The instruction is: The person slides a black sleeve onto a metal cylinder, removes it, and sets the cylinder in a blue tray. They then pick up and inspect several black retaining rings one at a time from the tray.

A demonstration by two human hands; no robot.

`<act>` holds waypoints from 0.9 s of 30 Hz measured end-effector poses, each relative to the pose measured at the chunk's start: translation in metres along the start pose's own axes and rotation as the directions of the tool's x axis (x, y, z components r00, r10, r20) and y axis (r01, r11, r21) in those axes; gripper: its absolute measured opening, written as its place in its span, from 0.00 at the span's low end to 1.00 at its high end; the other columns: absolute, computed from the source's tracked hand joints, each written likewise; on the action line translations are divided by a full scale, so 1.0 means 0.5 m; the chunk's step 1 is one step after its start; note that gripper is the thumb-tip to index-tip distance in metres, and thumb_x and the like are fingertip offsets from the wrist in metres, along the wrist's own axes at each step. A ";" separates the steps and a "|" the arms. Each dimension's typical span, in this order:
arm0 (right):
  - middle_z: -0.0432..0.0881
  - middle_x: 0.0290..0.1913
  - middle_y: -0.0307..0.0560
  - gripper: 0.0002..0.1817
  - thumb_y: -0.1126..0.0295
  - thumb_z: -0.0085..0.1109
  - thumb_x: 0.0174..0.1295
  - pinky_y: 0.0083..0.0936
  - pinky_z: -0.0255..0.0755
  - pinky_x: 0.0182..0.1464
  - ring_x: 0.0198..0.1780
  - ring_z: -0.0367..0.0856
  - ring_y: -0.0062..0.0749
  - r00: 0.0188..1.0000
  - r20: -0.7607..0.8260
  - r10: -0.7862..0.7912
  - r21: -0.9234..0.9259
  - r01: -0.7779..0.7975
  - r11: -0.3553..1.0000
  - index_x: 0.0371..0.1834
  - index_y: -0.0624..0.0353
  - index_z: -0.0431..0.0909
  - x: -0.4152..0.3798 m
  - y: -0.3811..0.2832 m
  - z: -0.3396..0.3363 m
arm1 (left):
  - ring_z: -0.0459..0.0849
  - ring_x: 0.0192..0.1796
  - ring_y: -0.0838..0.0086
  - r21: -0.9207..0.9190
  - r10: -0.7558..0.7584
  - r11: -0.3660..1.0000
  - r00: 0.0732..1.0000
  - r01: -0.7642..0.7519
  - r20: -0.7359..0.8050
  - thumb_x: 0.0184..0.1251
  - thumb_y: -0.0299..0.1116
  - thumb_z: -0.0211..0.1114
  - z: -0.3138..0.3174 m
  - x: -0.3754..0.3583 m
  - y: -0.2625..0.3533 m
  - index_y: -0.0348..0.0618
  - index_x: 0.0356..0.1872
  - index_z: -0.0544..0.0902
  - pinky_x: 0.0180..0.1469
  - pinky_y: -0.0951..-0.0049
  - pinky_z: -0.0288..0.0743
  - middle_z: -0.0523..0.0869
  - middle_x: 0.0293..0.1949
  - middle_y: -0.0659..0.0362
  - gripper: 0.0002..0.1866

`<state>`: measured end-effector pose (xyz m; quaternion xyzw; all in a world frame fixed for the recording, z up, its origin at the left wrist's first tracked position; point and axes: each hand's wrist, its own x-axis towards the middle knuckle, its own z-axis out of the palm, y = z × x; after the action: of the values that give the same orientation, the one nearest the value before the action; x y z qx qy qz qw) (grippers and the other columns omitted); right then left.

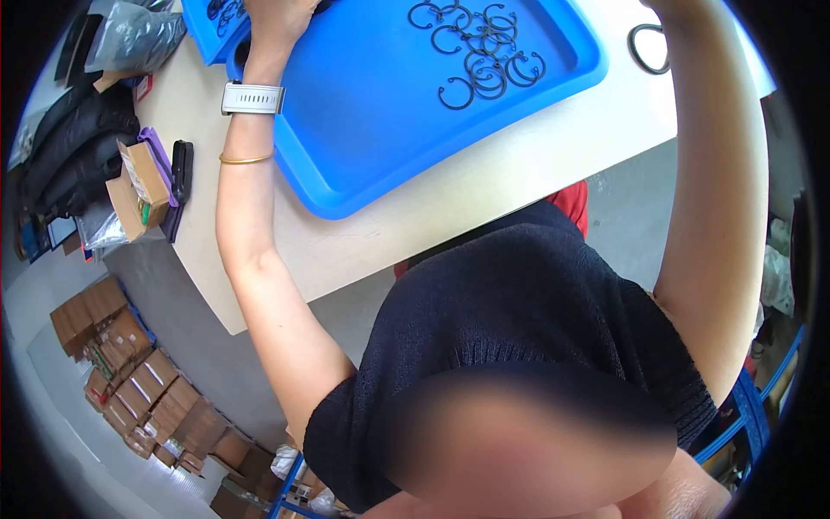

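Note:
A large blue tray (346, 147) lies on the pale table, with several thin black open rings (488, 52) loosely heaped at its upper right. My left hand (281, 12) is at the top edge, over the tray's upper left corner; its fingers are cut off or hidden. Something dark shows beside it, too little to identify. A smaller blue container (201, 36) with black rings inside is left of that hand. At the upper right, a larger black ring (647, 48) rests on the table near my right forearm. The right hand is beyond the top edge.
The pale table (596, 130) has its near edge in front of my body. At its left lie an open cardboard box (138, 186), a black case (181, 171) and plastic bags (138, 39). Stacked cartons (143, 389) stand beyond, at lower left. Blue metal framing (748, 415) is at lower right.

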<state>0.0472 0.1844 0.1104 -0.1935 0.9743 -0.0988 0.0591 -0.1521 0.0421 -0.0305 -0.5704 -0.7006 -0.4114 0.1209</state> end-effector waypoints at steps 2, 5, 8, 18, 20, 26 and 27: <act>0.88 0.34 0.58 0.16 0.64 0.72 0.55 0.38 0.81 0.38 0.36 0.89 0.49 1.000 -0.009 0.001 -0.001 -0.001 1.000 0.39 0.66 0.87 -0.001 0.003 -0.002 | 0.91 0.44 0.63 -0.152 -0.016 0.988 0.999 0.011 -0.032 0.48 0.32 0.86 -0.001 0.003 0.009 0.35 0.46 0.75 0.49 0.66 0.82 0.90 0.38 0.48 0.30; 0.88 0.34 0.57 0.16 0.64 0.72 0.56 0.38 0.81 0.38 0.36 0.89 0.49 1.000 -0.019 0.010 0.001 -0.010 1.000 0.39 0.66 0.87 -0.006 0.005 -0.003 | 0.91 0.42 0.65 -0.045 -0.105 0.993 0.994 0.107 0.044 0.50 0.27 0.84 -0.015 0.006 0.029 0.34 0.44 0.77 0.48 0.67 0.84 0.91 0.37 0.48 0.25; 0.88 0.34 0.57 0.16 0.63 0.72 0.56 0.38 0.81 0.38 0.36 0.89 0.49 0.999 -0.033 0.026 0.009 -0.026 1.000 0.39 0.66 0.87 -0.014 0.010 -0.004 | 0.91 0.42 0.65 0.037 -0.105 0.994 0.989 0.101 0.107 0.50 0.24 0.82 -0.021 0.014 0.029 0.32 0.42 0.80 0.48 0.67 0.84 0.91 0.37 0.48 0.22; 0.88 0.34 0.57 0.16 0.63 0.72 0.56 0.38 0.80 0.37 0.35 0.89 0.49 0.999 -0.038 0.023 -0.015 -0.023 1.000 0.39 0.66 0.87 -0.023 -0.005 -0.016 | 0.86 0.50 0.56 0.290 -0.217 0.940 0.971 0.180 0.100 0.51 0.41 0.84 -0.020 -0.002 -0.008 0.34 0.47 0.85 0.56 0.56 0.78 0.87 0.46 0.46 0.27; 0.88 0.34 0.57 0.16 0.63 0.72 0.56 0.38 0.80 0.37 0.35 0.89 0.49 0.999 -0.039 0.014 -0.031 -0.015 0.999 0.39 0.66 0.87 -0.022 -0.010 -0.022 | 0.82 0.54 0.51 0.508 -0.175 0.855 0.981 0.109 0.084 0.51 0.46 0.83 -0.027 0.004 0.004 0.36 0.49 0.86 0.60 0.52 0.74 0.85 0.51 0.44 0.29; 0.88 0.34 0.57 0.16 0.62 0.72 0.57 0.38 0.80 0.37 0.35 0.89 0.48 1.000 -0.022 -0.015 -0.064 0.013 0.998 0.39 0.66 0.87 -0.005 -0.028 -0.022 | 0.77 0.58 0.46 0.483 -0.168 0.869 0.982 0.106 0.087 0.52 0.50 0.81 -0.030 -0.008 -0.049 0.45 0.53 0.87 0.66 0.51 0.68 0.80 0.56 0.42 0.29; 0.88 0.34 0.57 0.16 0.62 0.71 0.57 0.38 0.80 0.37 0.35 0.89 0.48 0.999 -0.024 -0.021 -0.076 0.019 0.997 0.39 0.66 0.87 -0.005 -0.030 -0.023 | 0.77 0.59 0.45 0.436 -0.128 0.897 0.985 0.065 0.116 0.53 0.48 0.80 -0.044 -0.006 -0.061 0.43 0.53 0.86 0.66 0.51 0.68 0.81 0.56 0.42 0.28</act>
<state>0.0533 0.1738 0.1250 -0.2040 0.9761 -0.0649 0.0385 -0.1850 0.0236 -0.0318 -0.5219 -0.8083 -0.2102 0.1733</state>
